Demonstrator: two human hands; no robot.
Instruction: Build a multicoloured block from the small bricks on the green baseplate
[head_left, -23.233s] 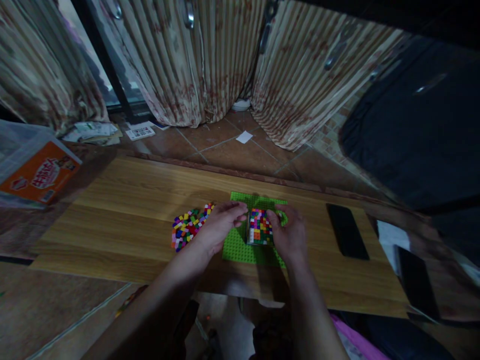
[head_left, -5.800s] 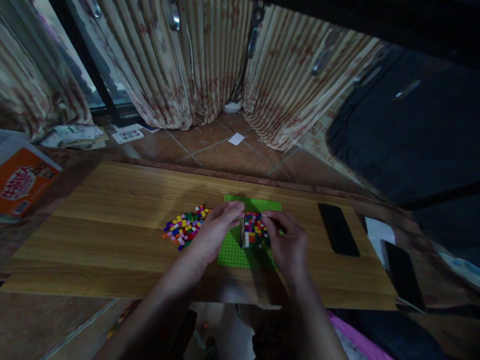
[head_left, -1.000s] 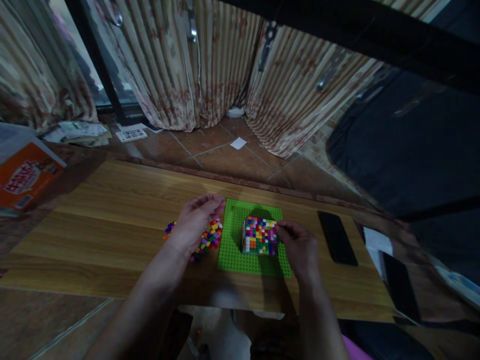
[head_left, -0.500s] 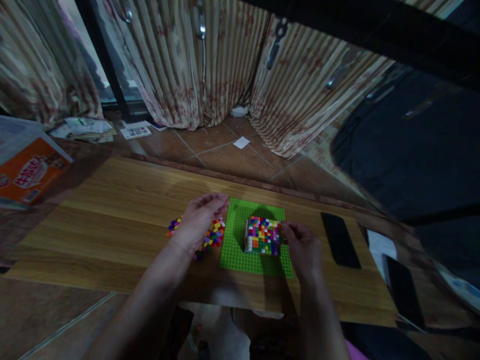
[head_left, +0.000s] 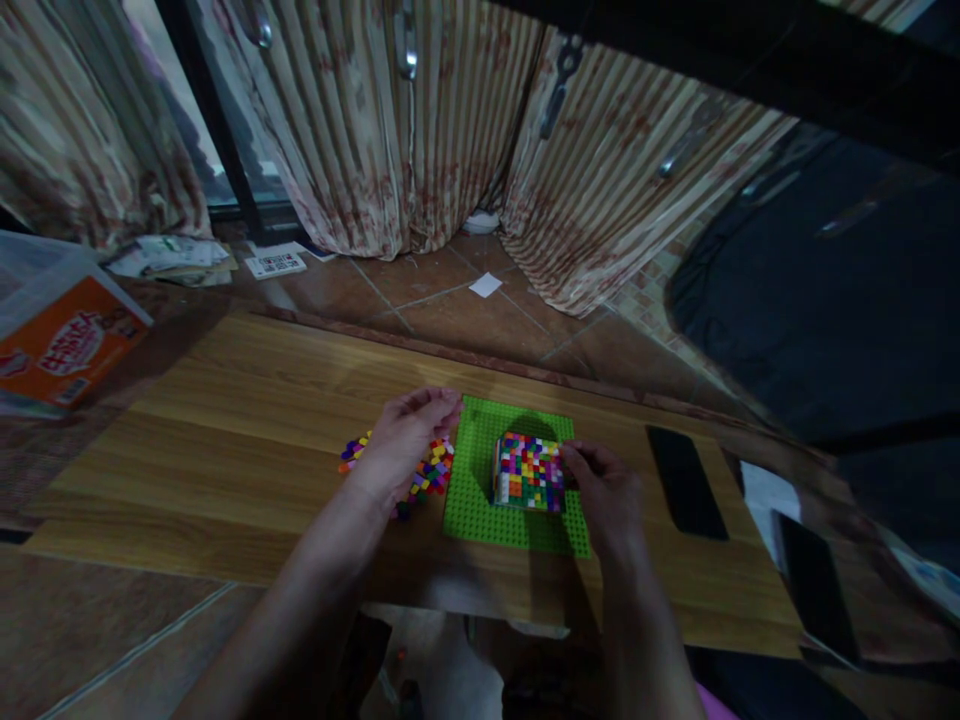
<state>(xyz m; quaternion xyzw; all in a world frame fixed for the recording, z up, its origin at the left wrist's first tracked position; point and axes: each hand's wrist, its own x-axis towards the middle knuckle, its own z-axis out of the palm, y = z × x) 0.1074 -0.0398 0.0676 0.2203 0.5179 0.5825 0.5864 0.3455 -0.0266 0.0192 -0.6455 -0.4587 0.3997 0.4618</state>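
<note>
I see my right hand (head_left: 606, 490) with fingers narrowed at the multicoloured brick block (head_left: 529, 472), just left of it on the green baseplate (head_left: 472, 522). The block's top looks largely filled; loose bricks (head_left: 435, 470) lie unbuilt, partly hidden by my loosely curled left hand (head_left: 409, 430). I can't tell whether either pinches a brick.

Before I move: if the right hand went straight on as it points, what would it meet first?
The right hand would likely meet the multicoloured brick block first; its fingertips seem at the right edge, though contact is unclear.
</note>
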